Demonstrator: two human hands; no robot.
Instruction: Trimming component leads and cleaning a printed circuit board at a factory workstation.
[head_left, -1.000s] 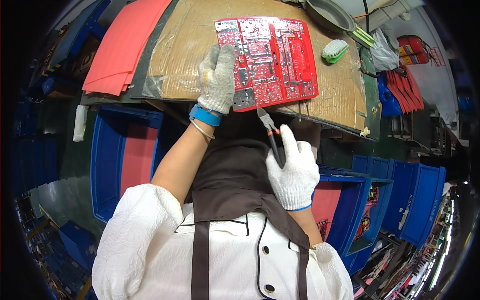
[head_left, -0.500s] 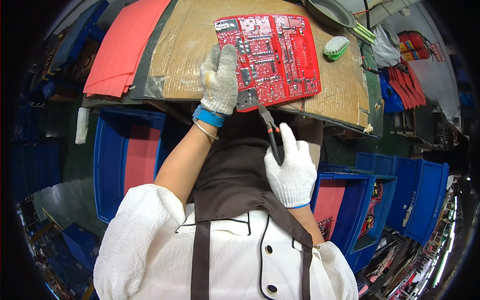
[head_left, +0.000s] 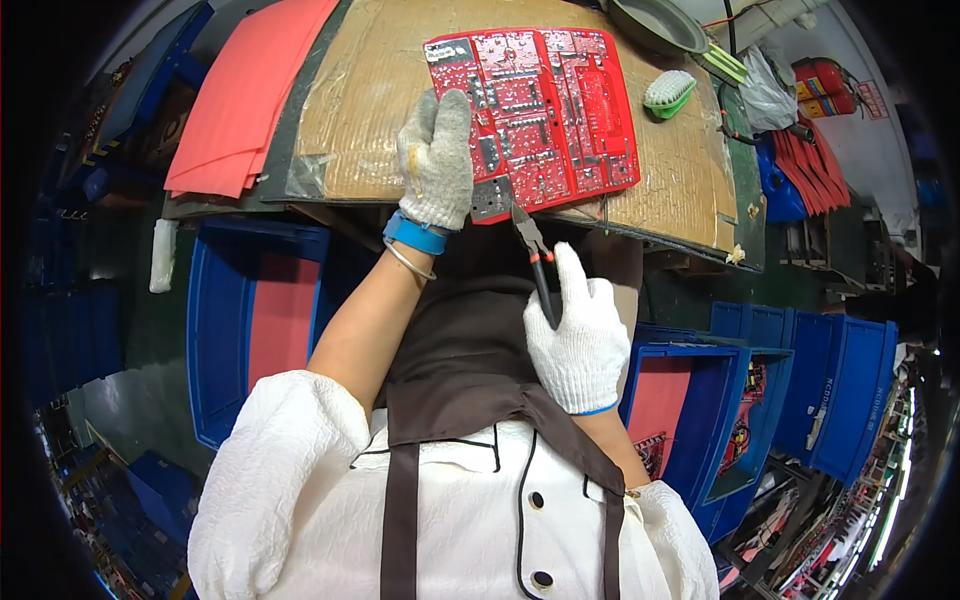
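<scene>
A red circuit board panel [head_left: 540, 125], covered with solder joints and dark patches, lies tilted at the front edge of the cardboard-topped table. My left hand [head_left: 437, 160], in a greyish knitted glove, grips its left edge; the fingers beneath are hidden. In my right hand [head_left: 578, 340], in a white glove, is a pair of cutting pliers [head_left: 533, 250] with dark handles marked orange-red near the joint. The pliers' jaws point away from me, with their tip at the board's near-left edge, over a dark patch. My right forefinger lies stretched along the handles.
Cardboard [head_left: 360, 100] covers the table. A green-backed brush [head_left: 670, 94] lies right of the board, below a grey pan [head_left: 660, 25]. Red sheets [head_left: 250, 90] are stacked at left. Blue bins [head_left: 205, 330] stand left and right below the table. A fire extinguisher [head_left: 825, 85] is far right.
The pliers and my right hand have shifted slightly left, and their tip now sits over the board's lower edge. My left hand keeps its hold on the board.
</scene>
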